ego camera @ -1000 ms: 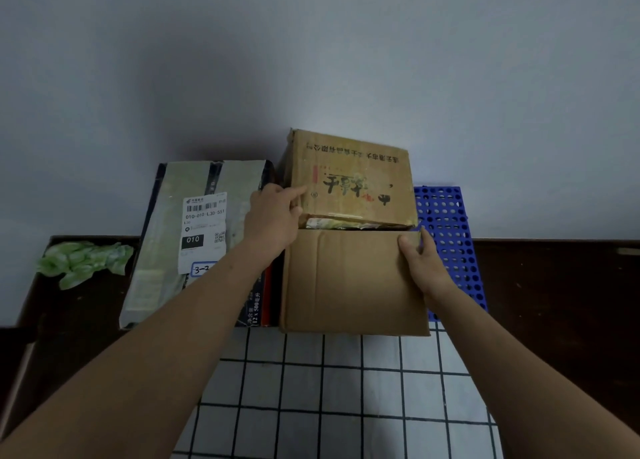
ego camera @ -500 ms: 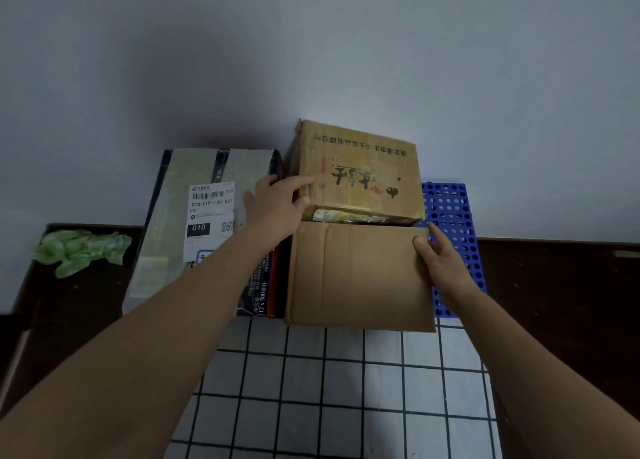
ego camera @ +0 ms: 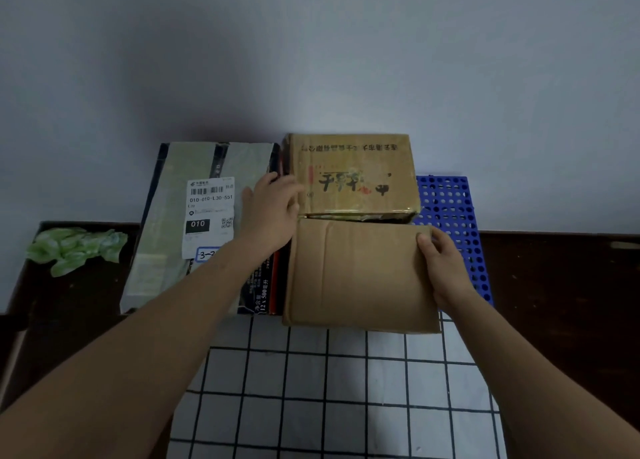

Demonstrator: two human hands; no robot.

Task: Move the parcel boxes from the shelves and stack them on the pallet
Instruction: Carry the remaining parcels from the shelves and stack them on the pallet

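**Hidden parts.** The right hand (ego camera: 446, 268) grips the far right corner of the plain box (ego camera: 360, 275). Its thumb (ego camera: 425, 242) lies on the top face, and its fingers go round the right side, out of sight. The left hand (ego camera: 268, 216) rests at the far left corner of the plain box. Its fingers are nearly straight and laid against the left edge of the printed box (ego camera: 356, 181), closing round nothing. The left forearm covers the lower edge of the label (ego camera: 209, 212) on the taped box (ego camera: 166, 237) and part of that box's dark side, where the small print is too blurred to read. The pallet (ego camera: 446, 202) shows only to the right of the plain box, as a blue perforated strip; the boxes hide the rest. What the plain box rests on cannot be seen. Both arms are cut off by the lower edge of the view.

**Surface and room.** A bare pale wall (ego camera: 311, 60) rises behind the plain box. A dark floor (ego camera: 561, 302) runs to its left and right, and a white sheet with a black grid (ego camera: 329, 389) lies in front of it.

**Surroundings.** The printed box stands directly behind the plain box, touching it, with its characters upside down. The taped box lies just left of the plain box. Crumpled green plastic (ego camera: 74, 250) lies well to the left, on the floor.
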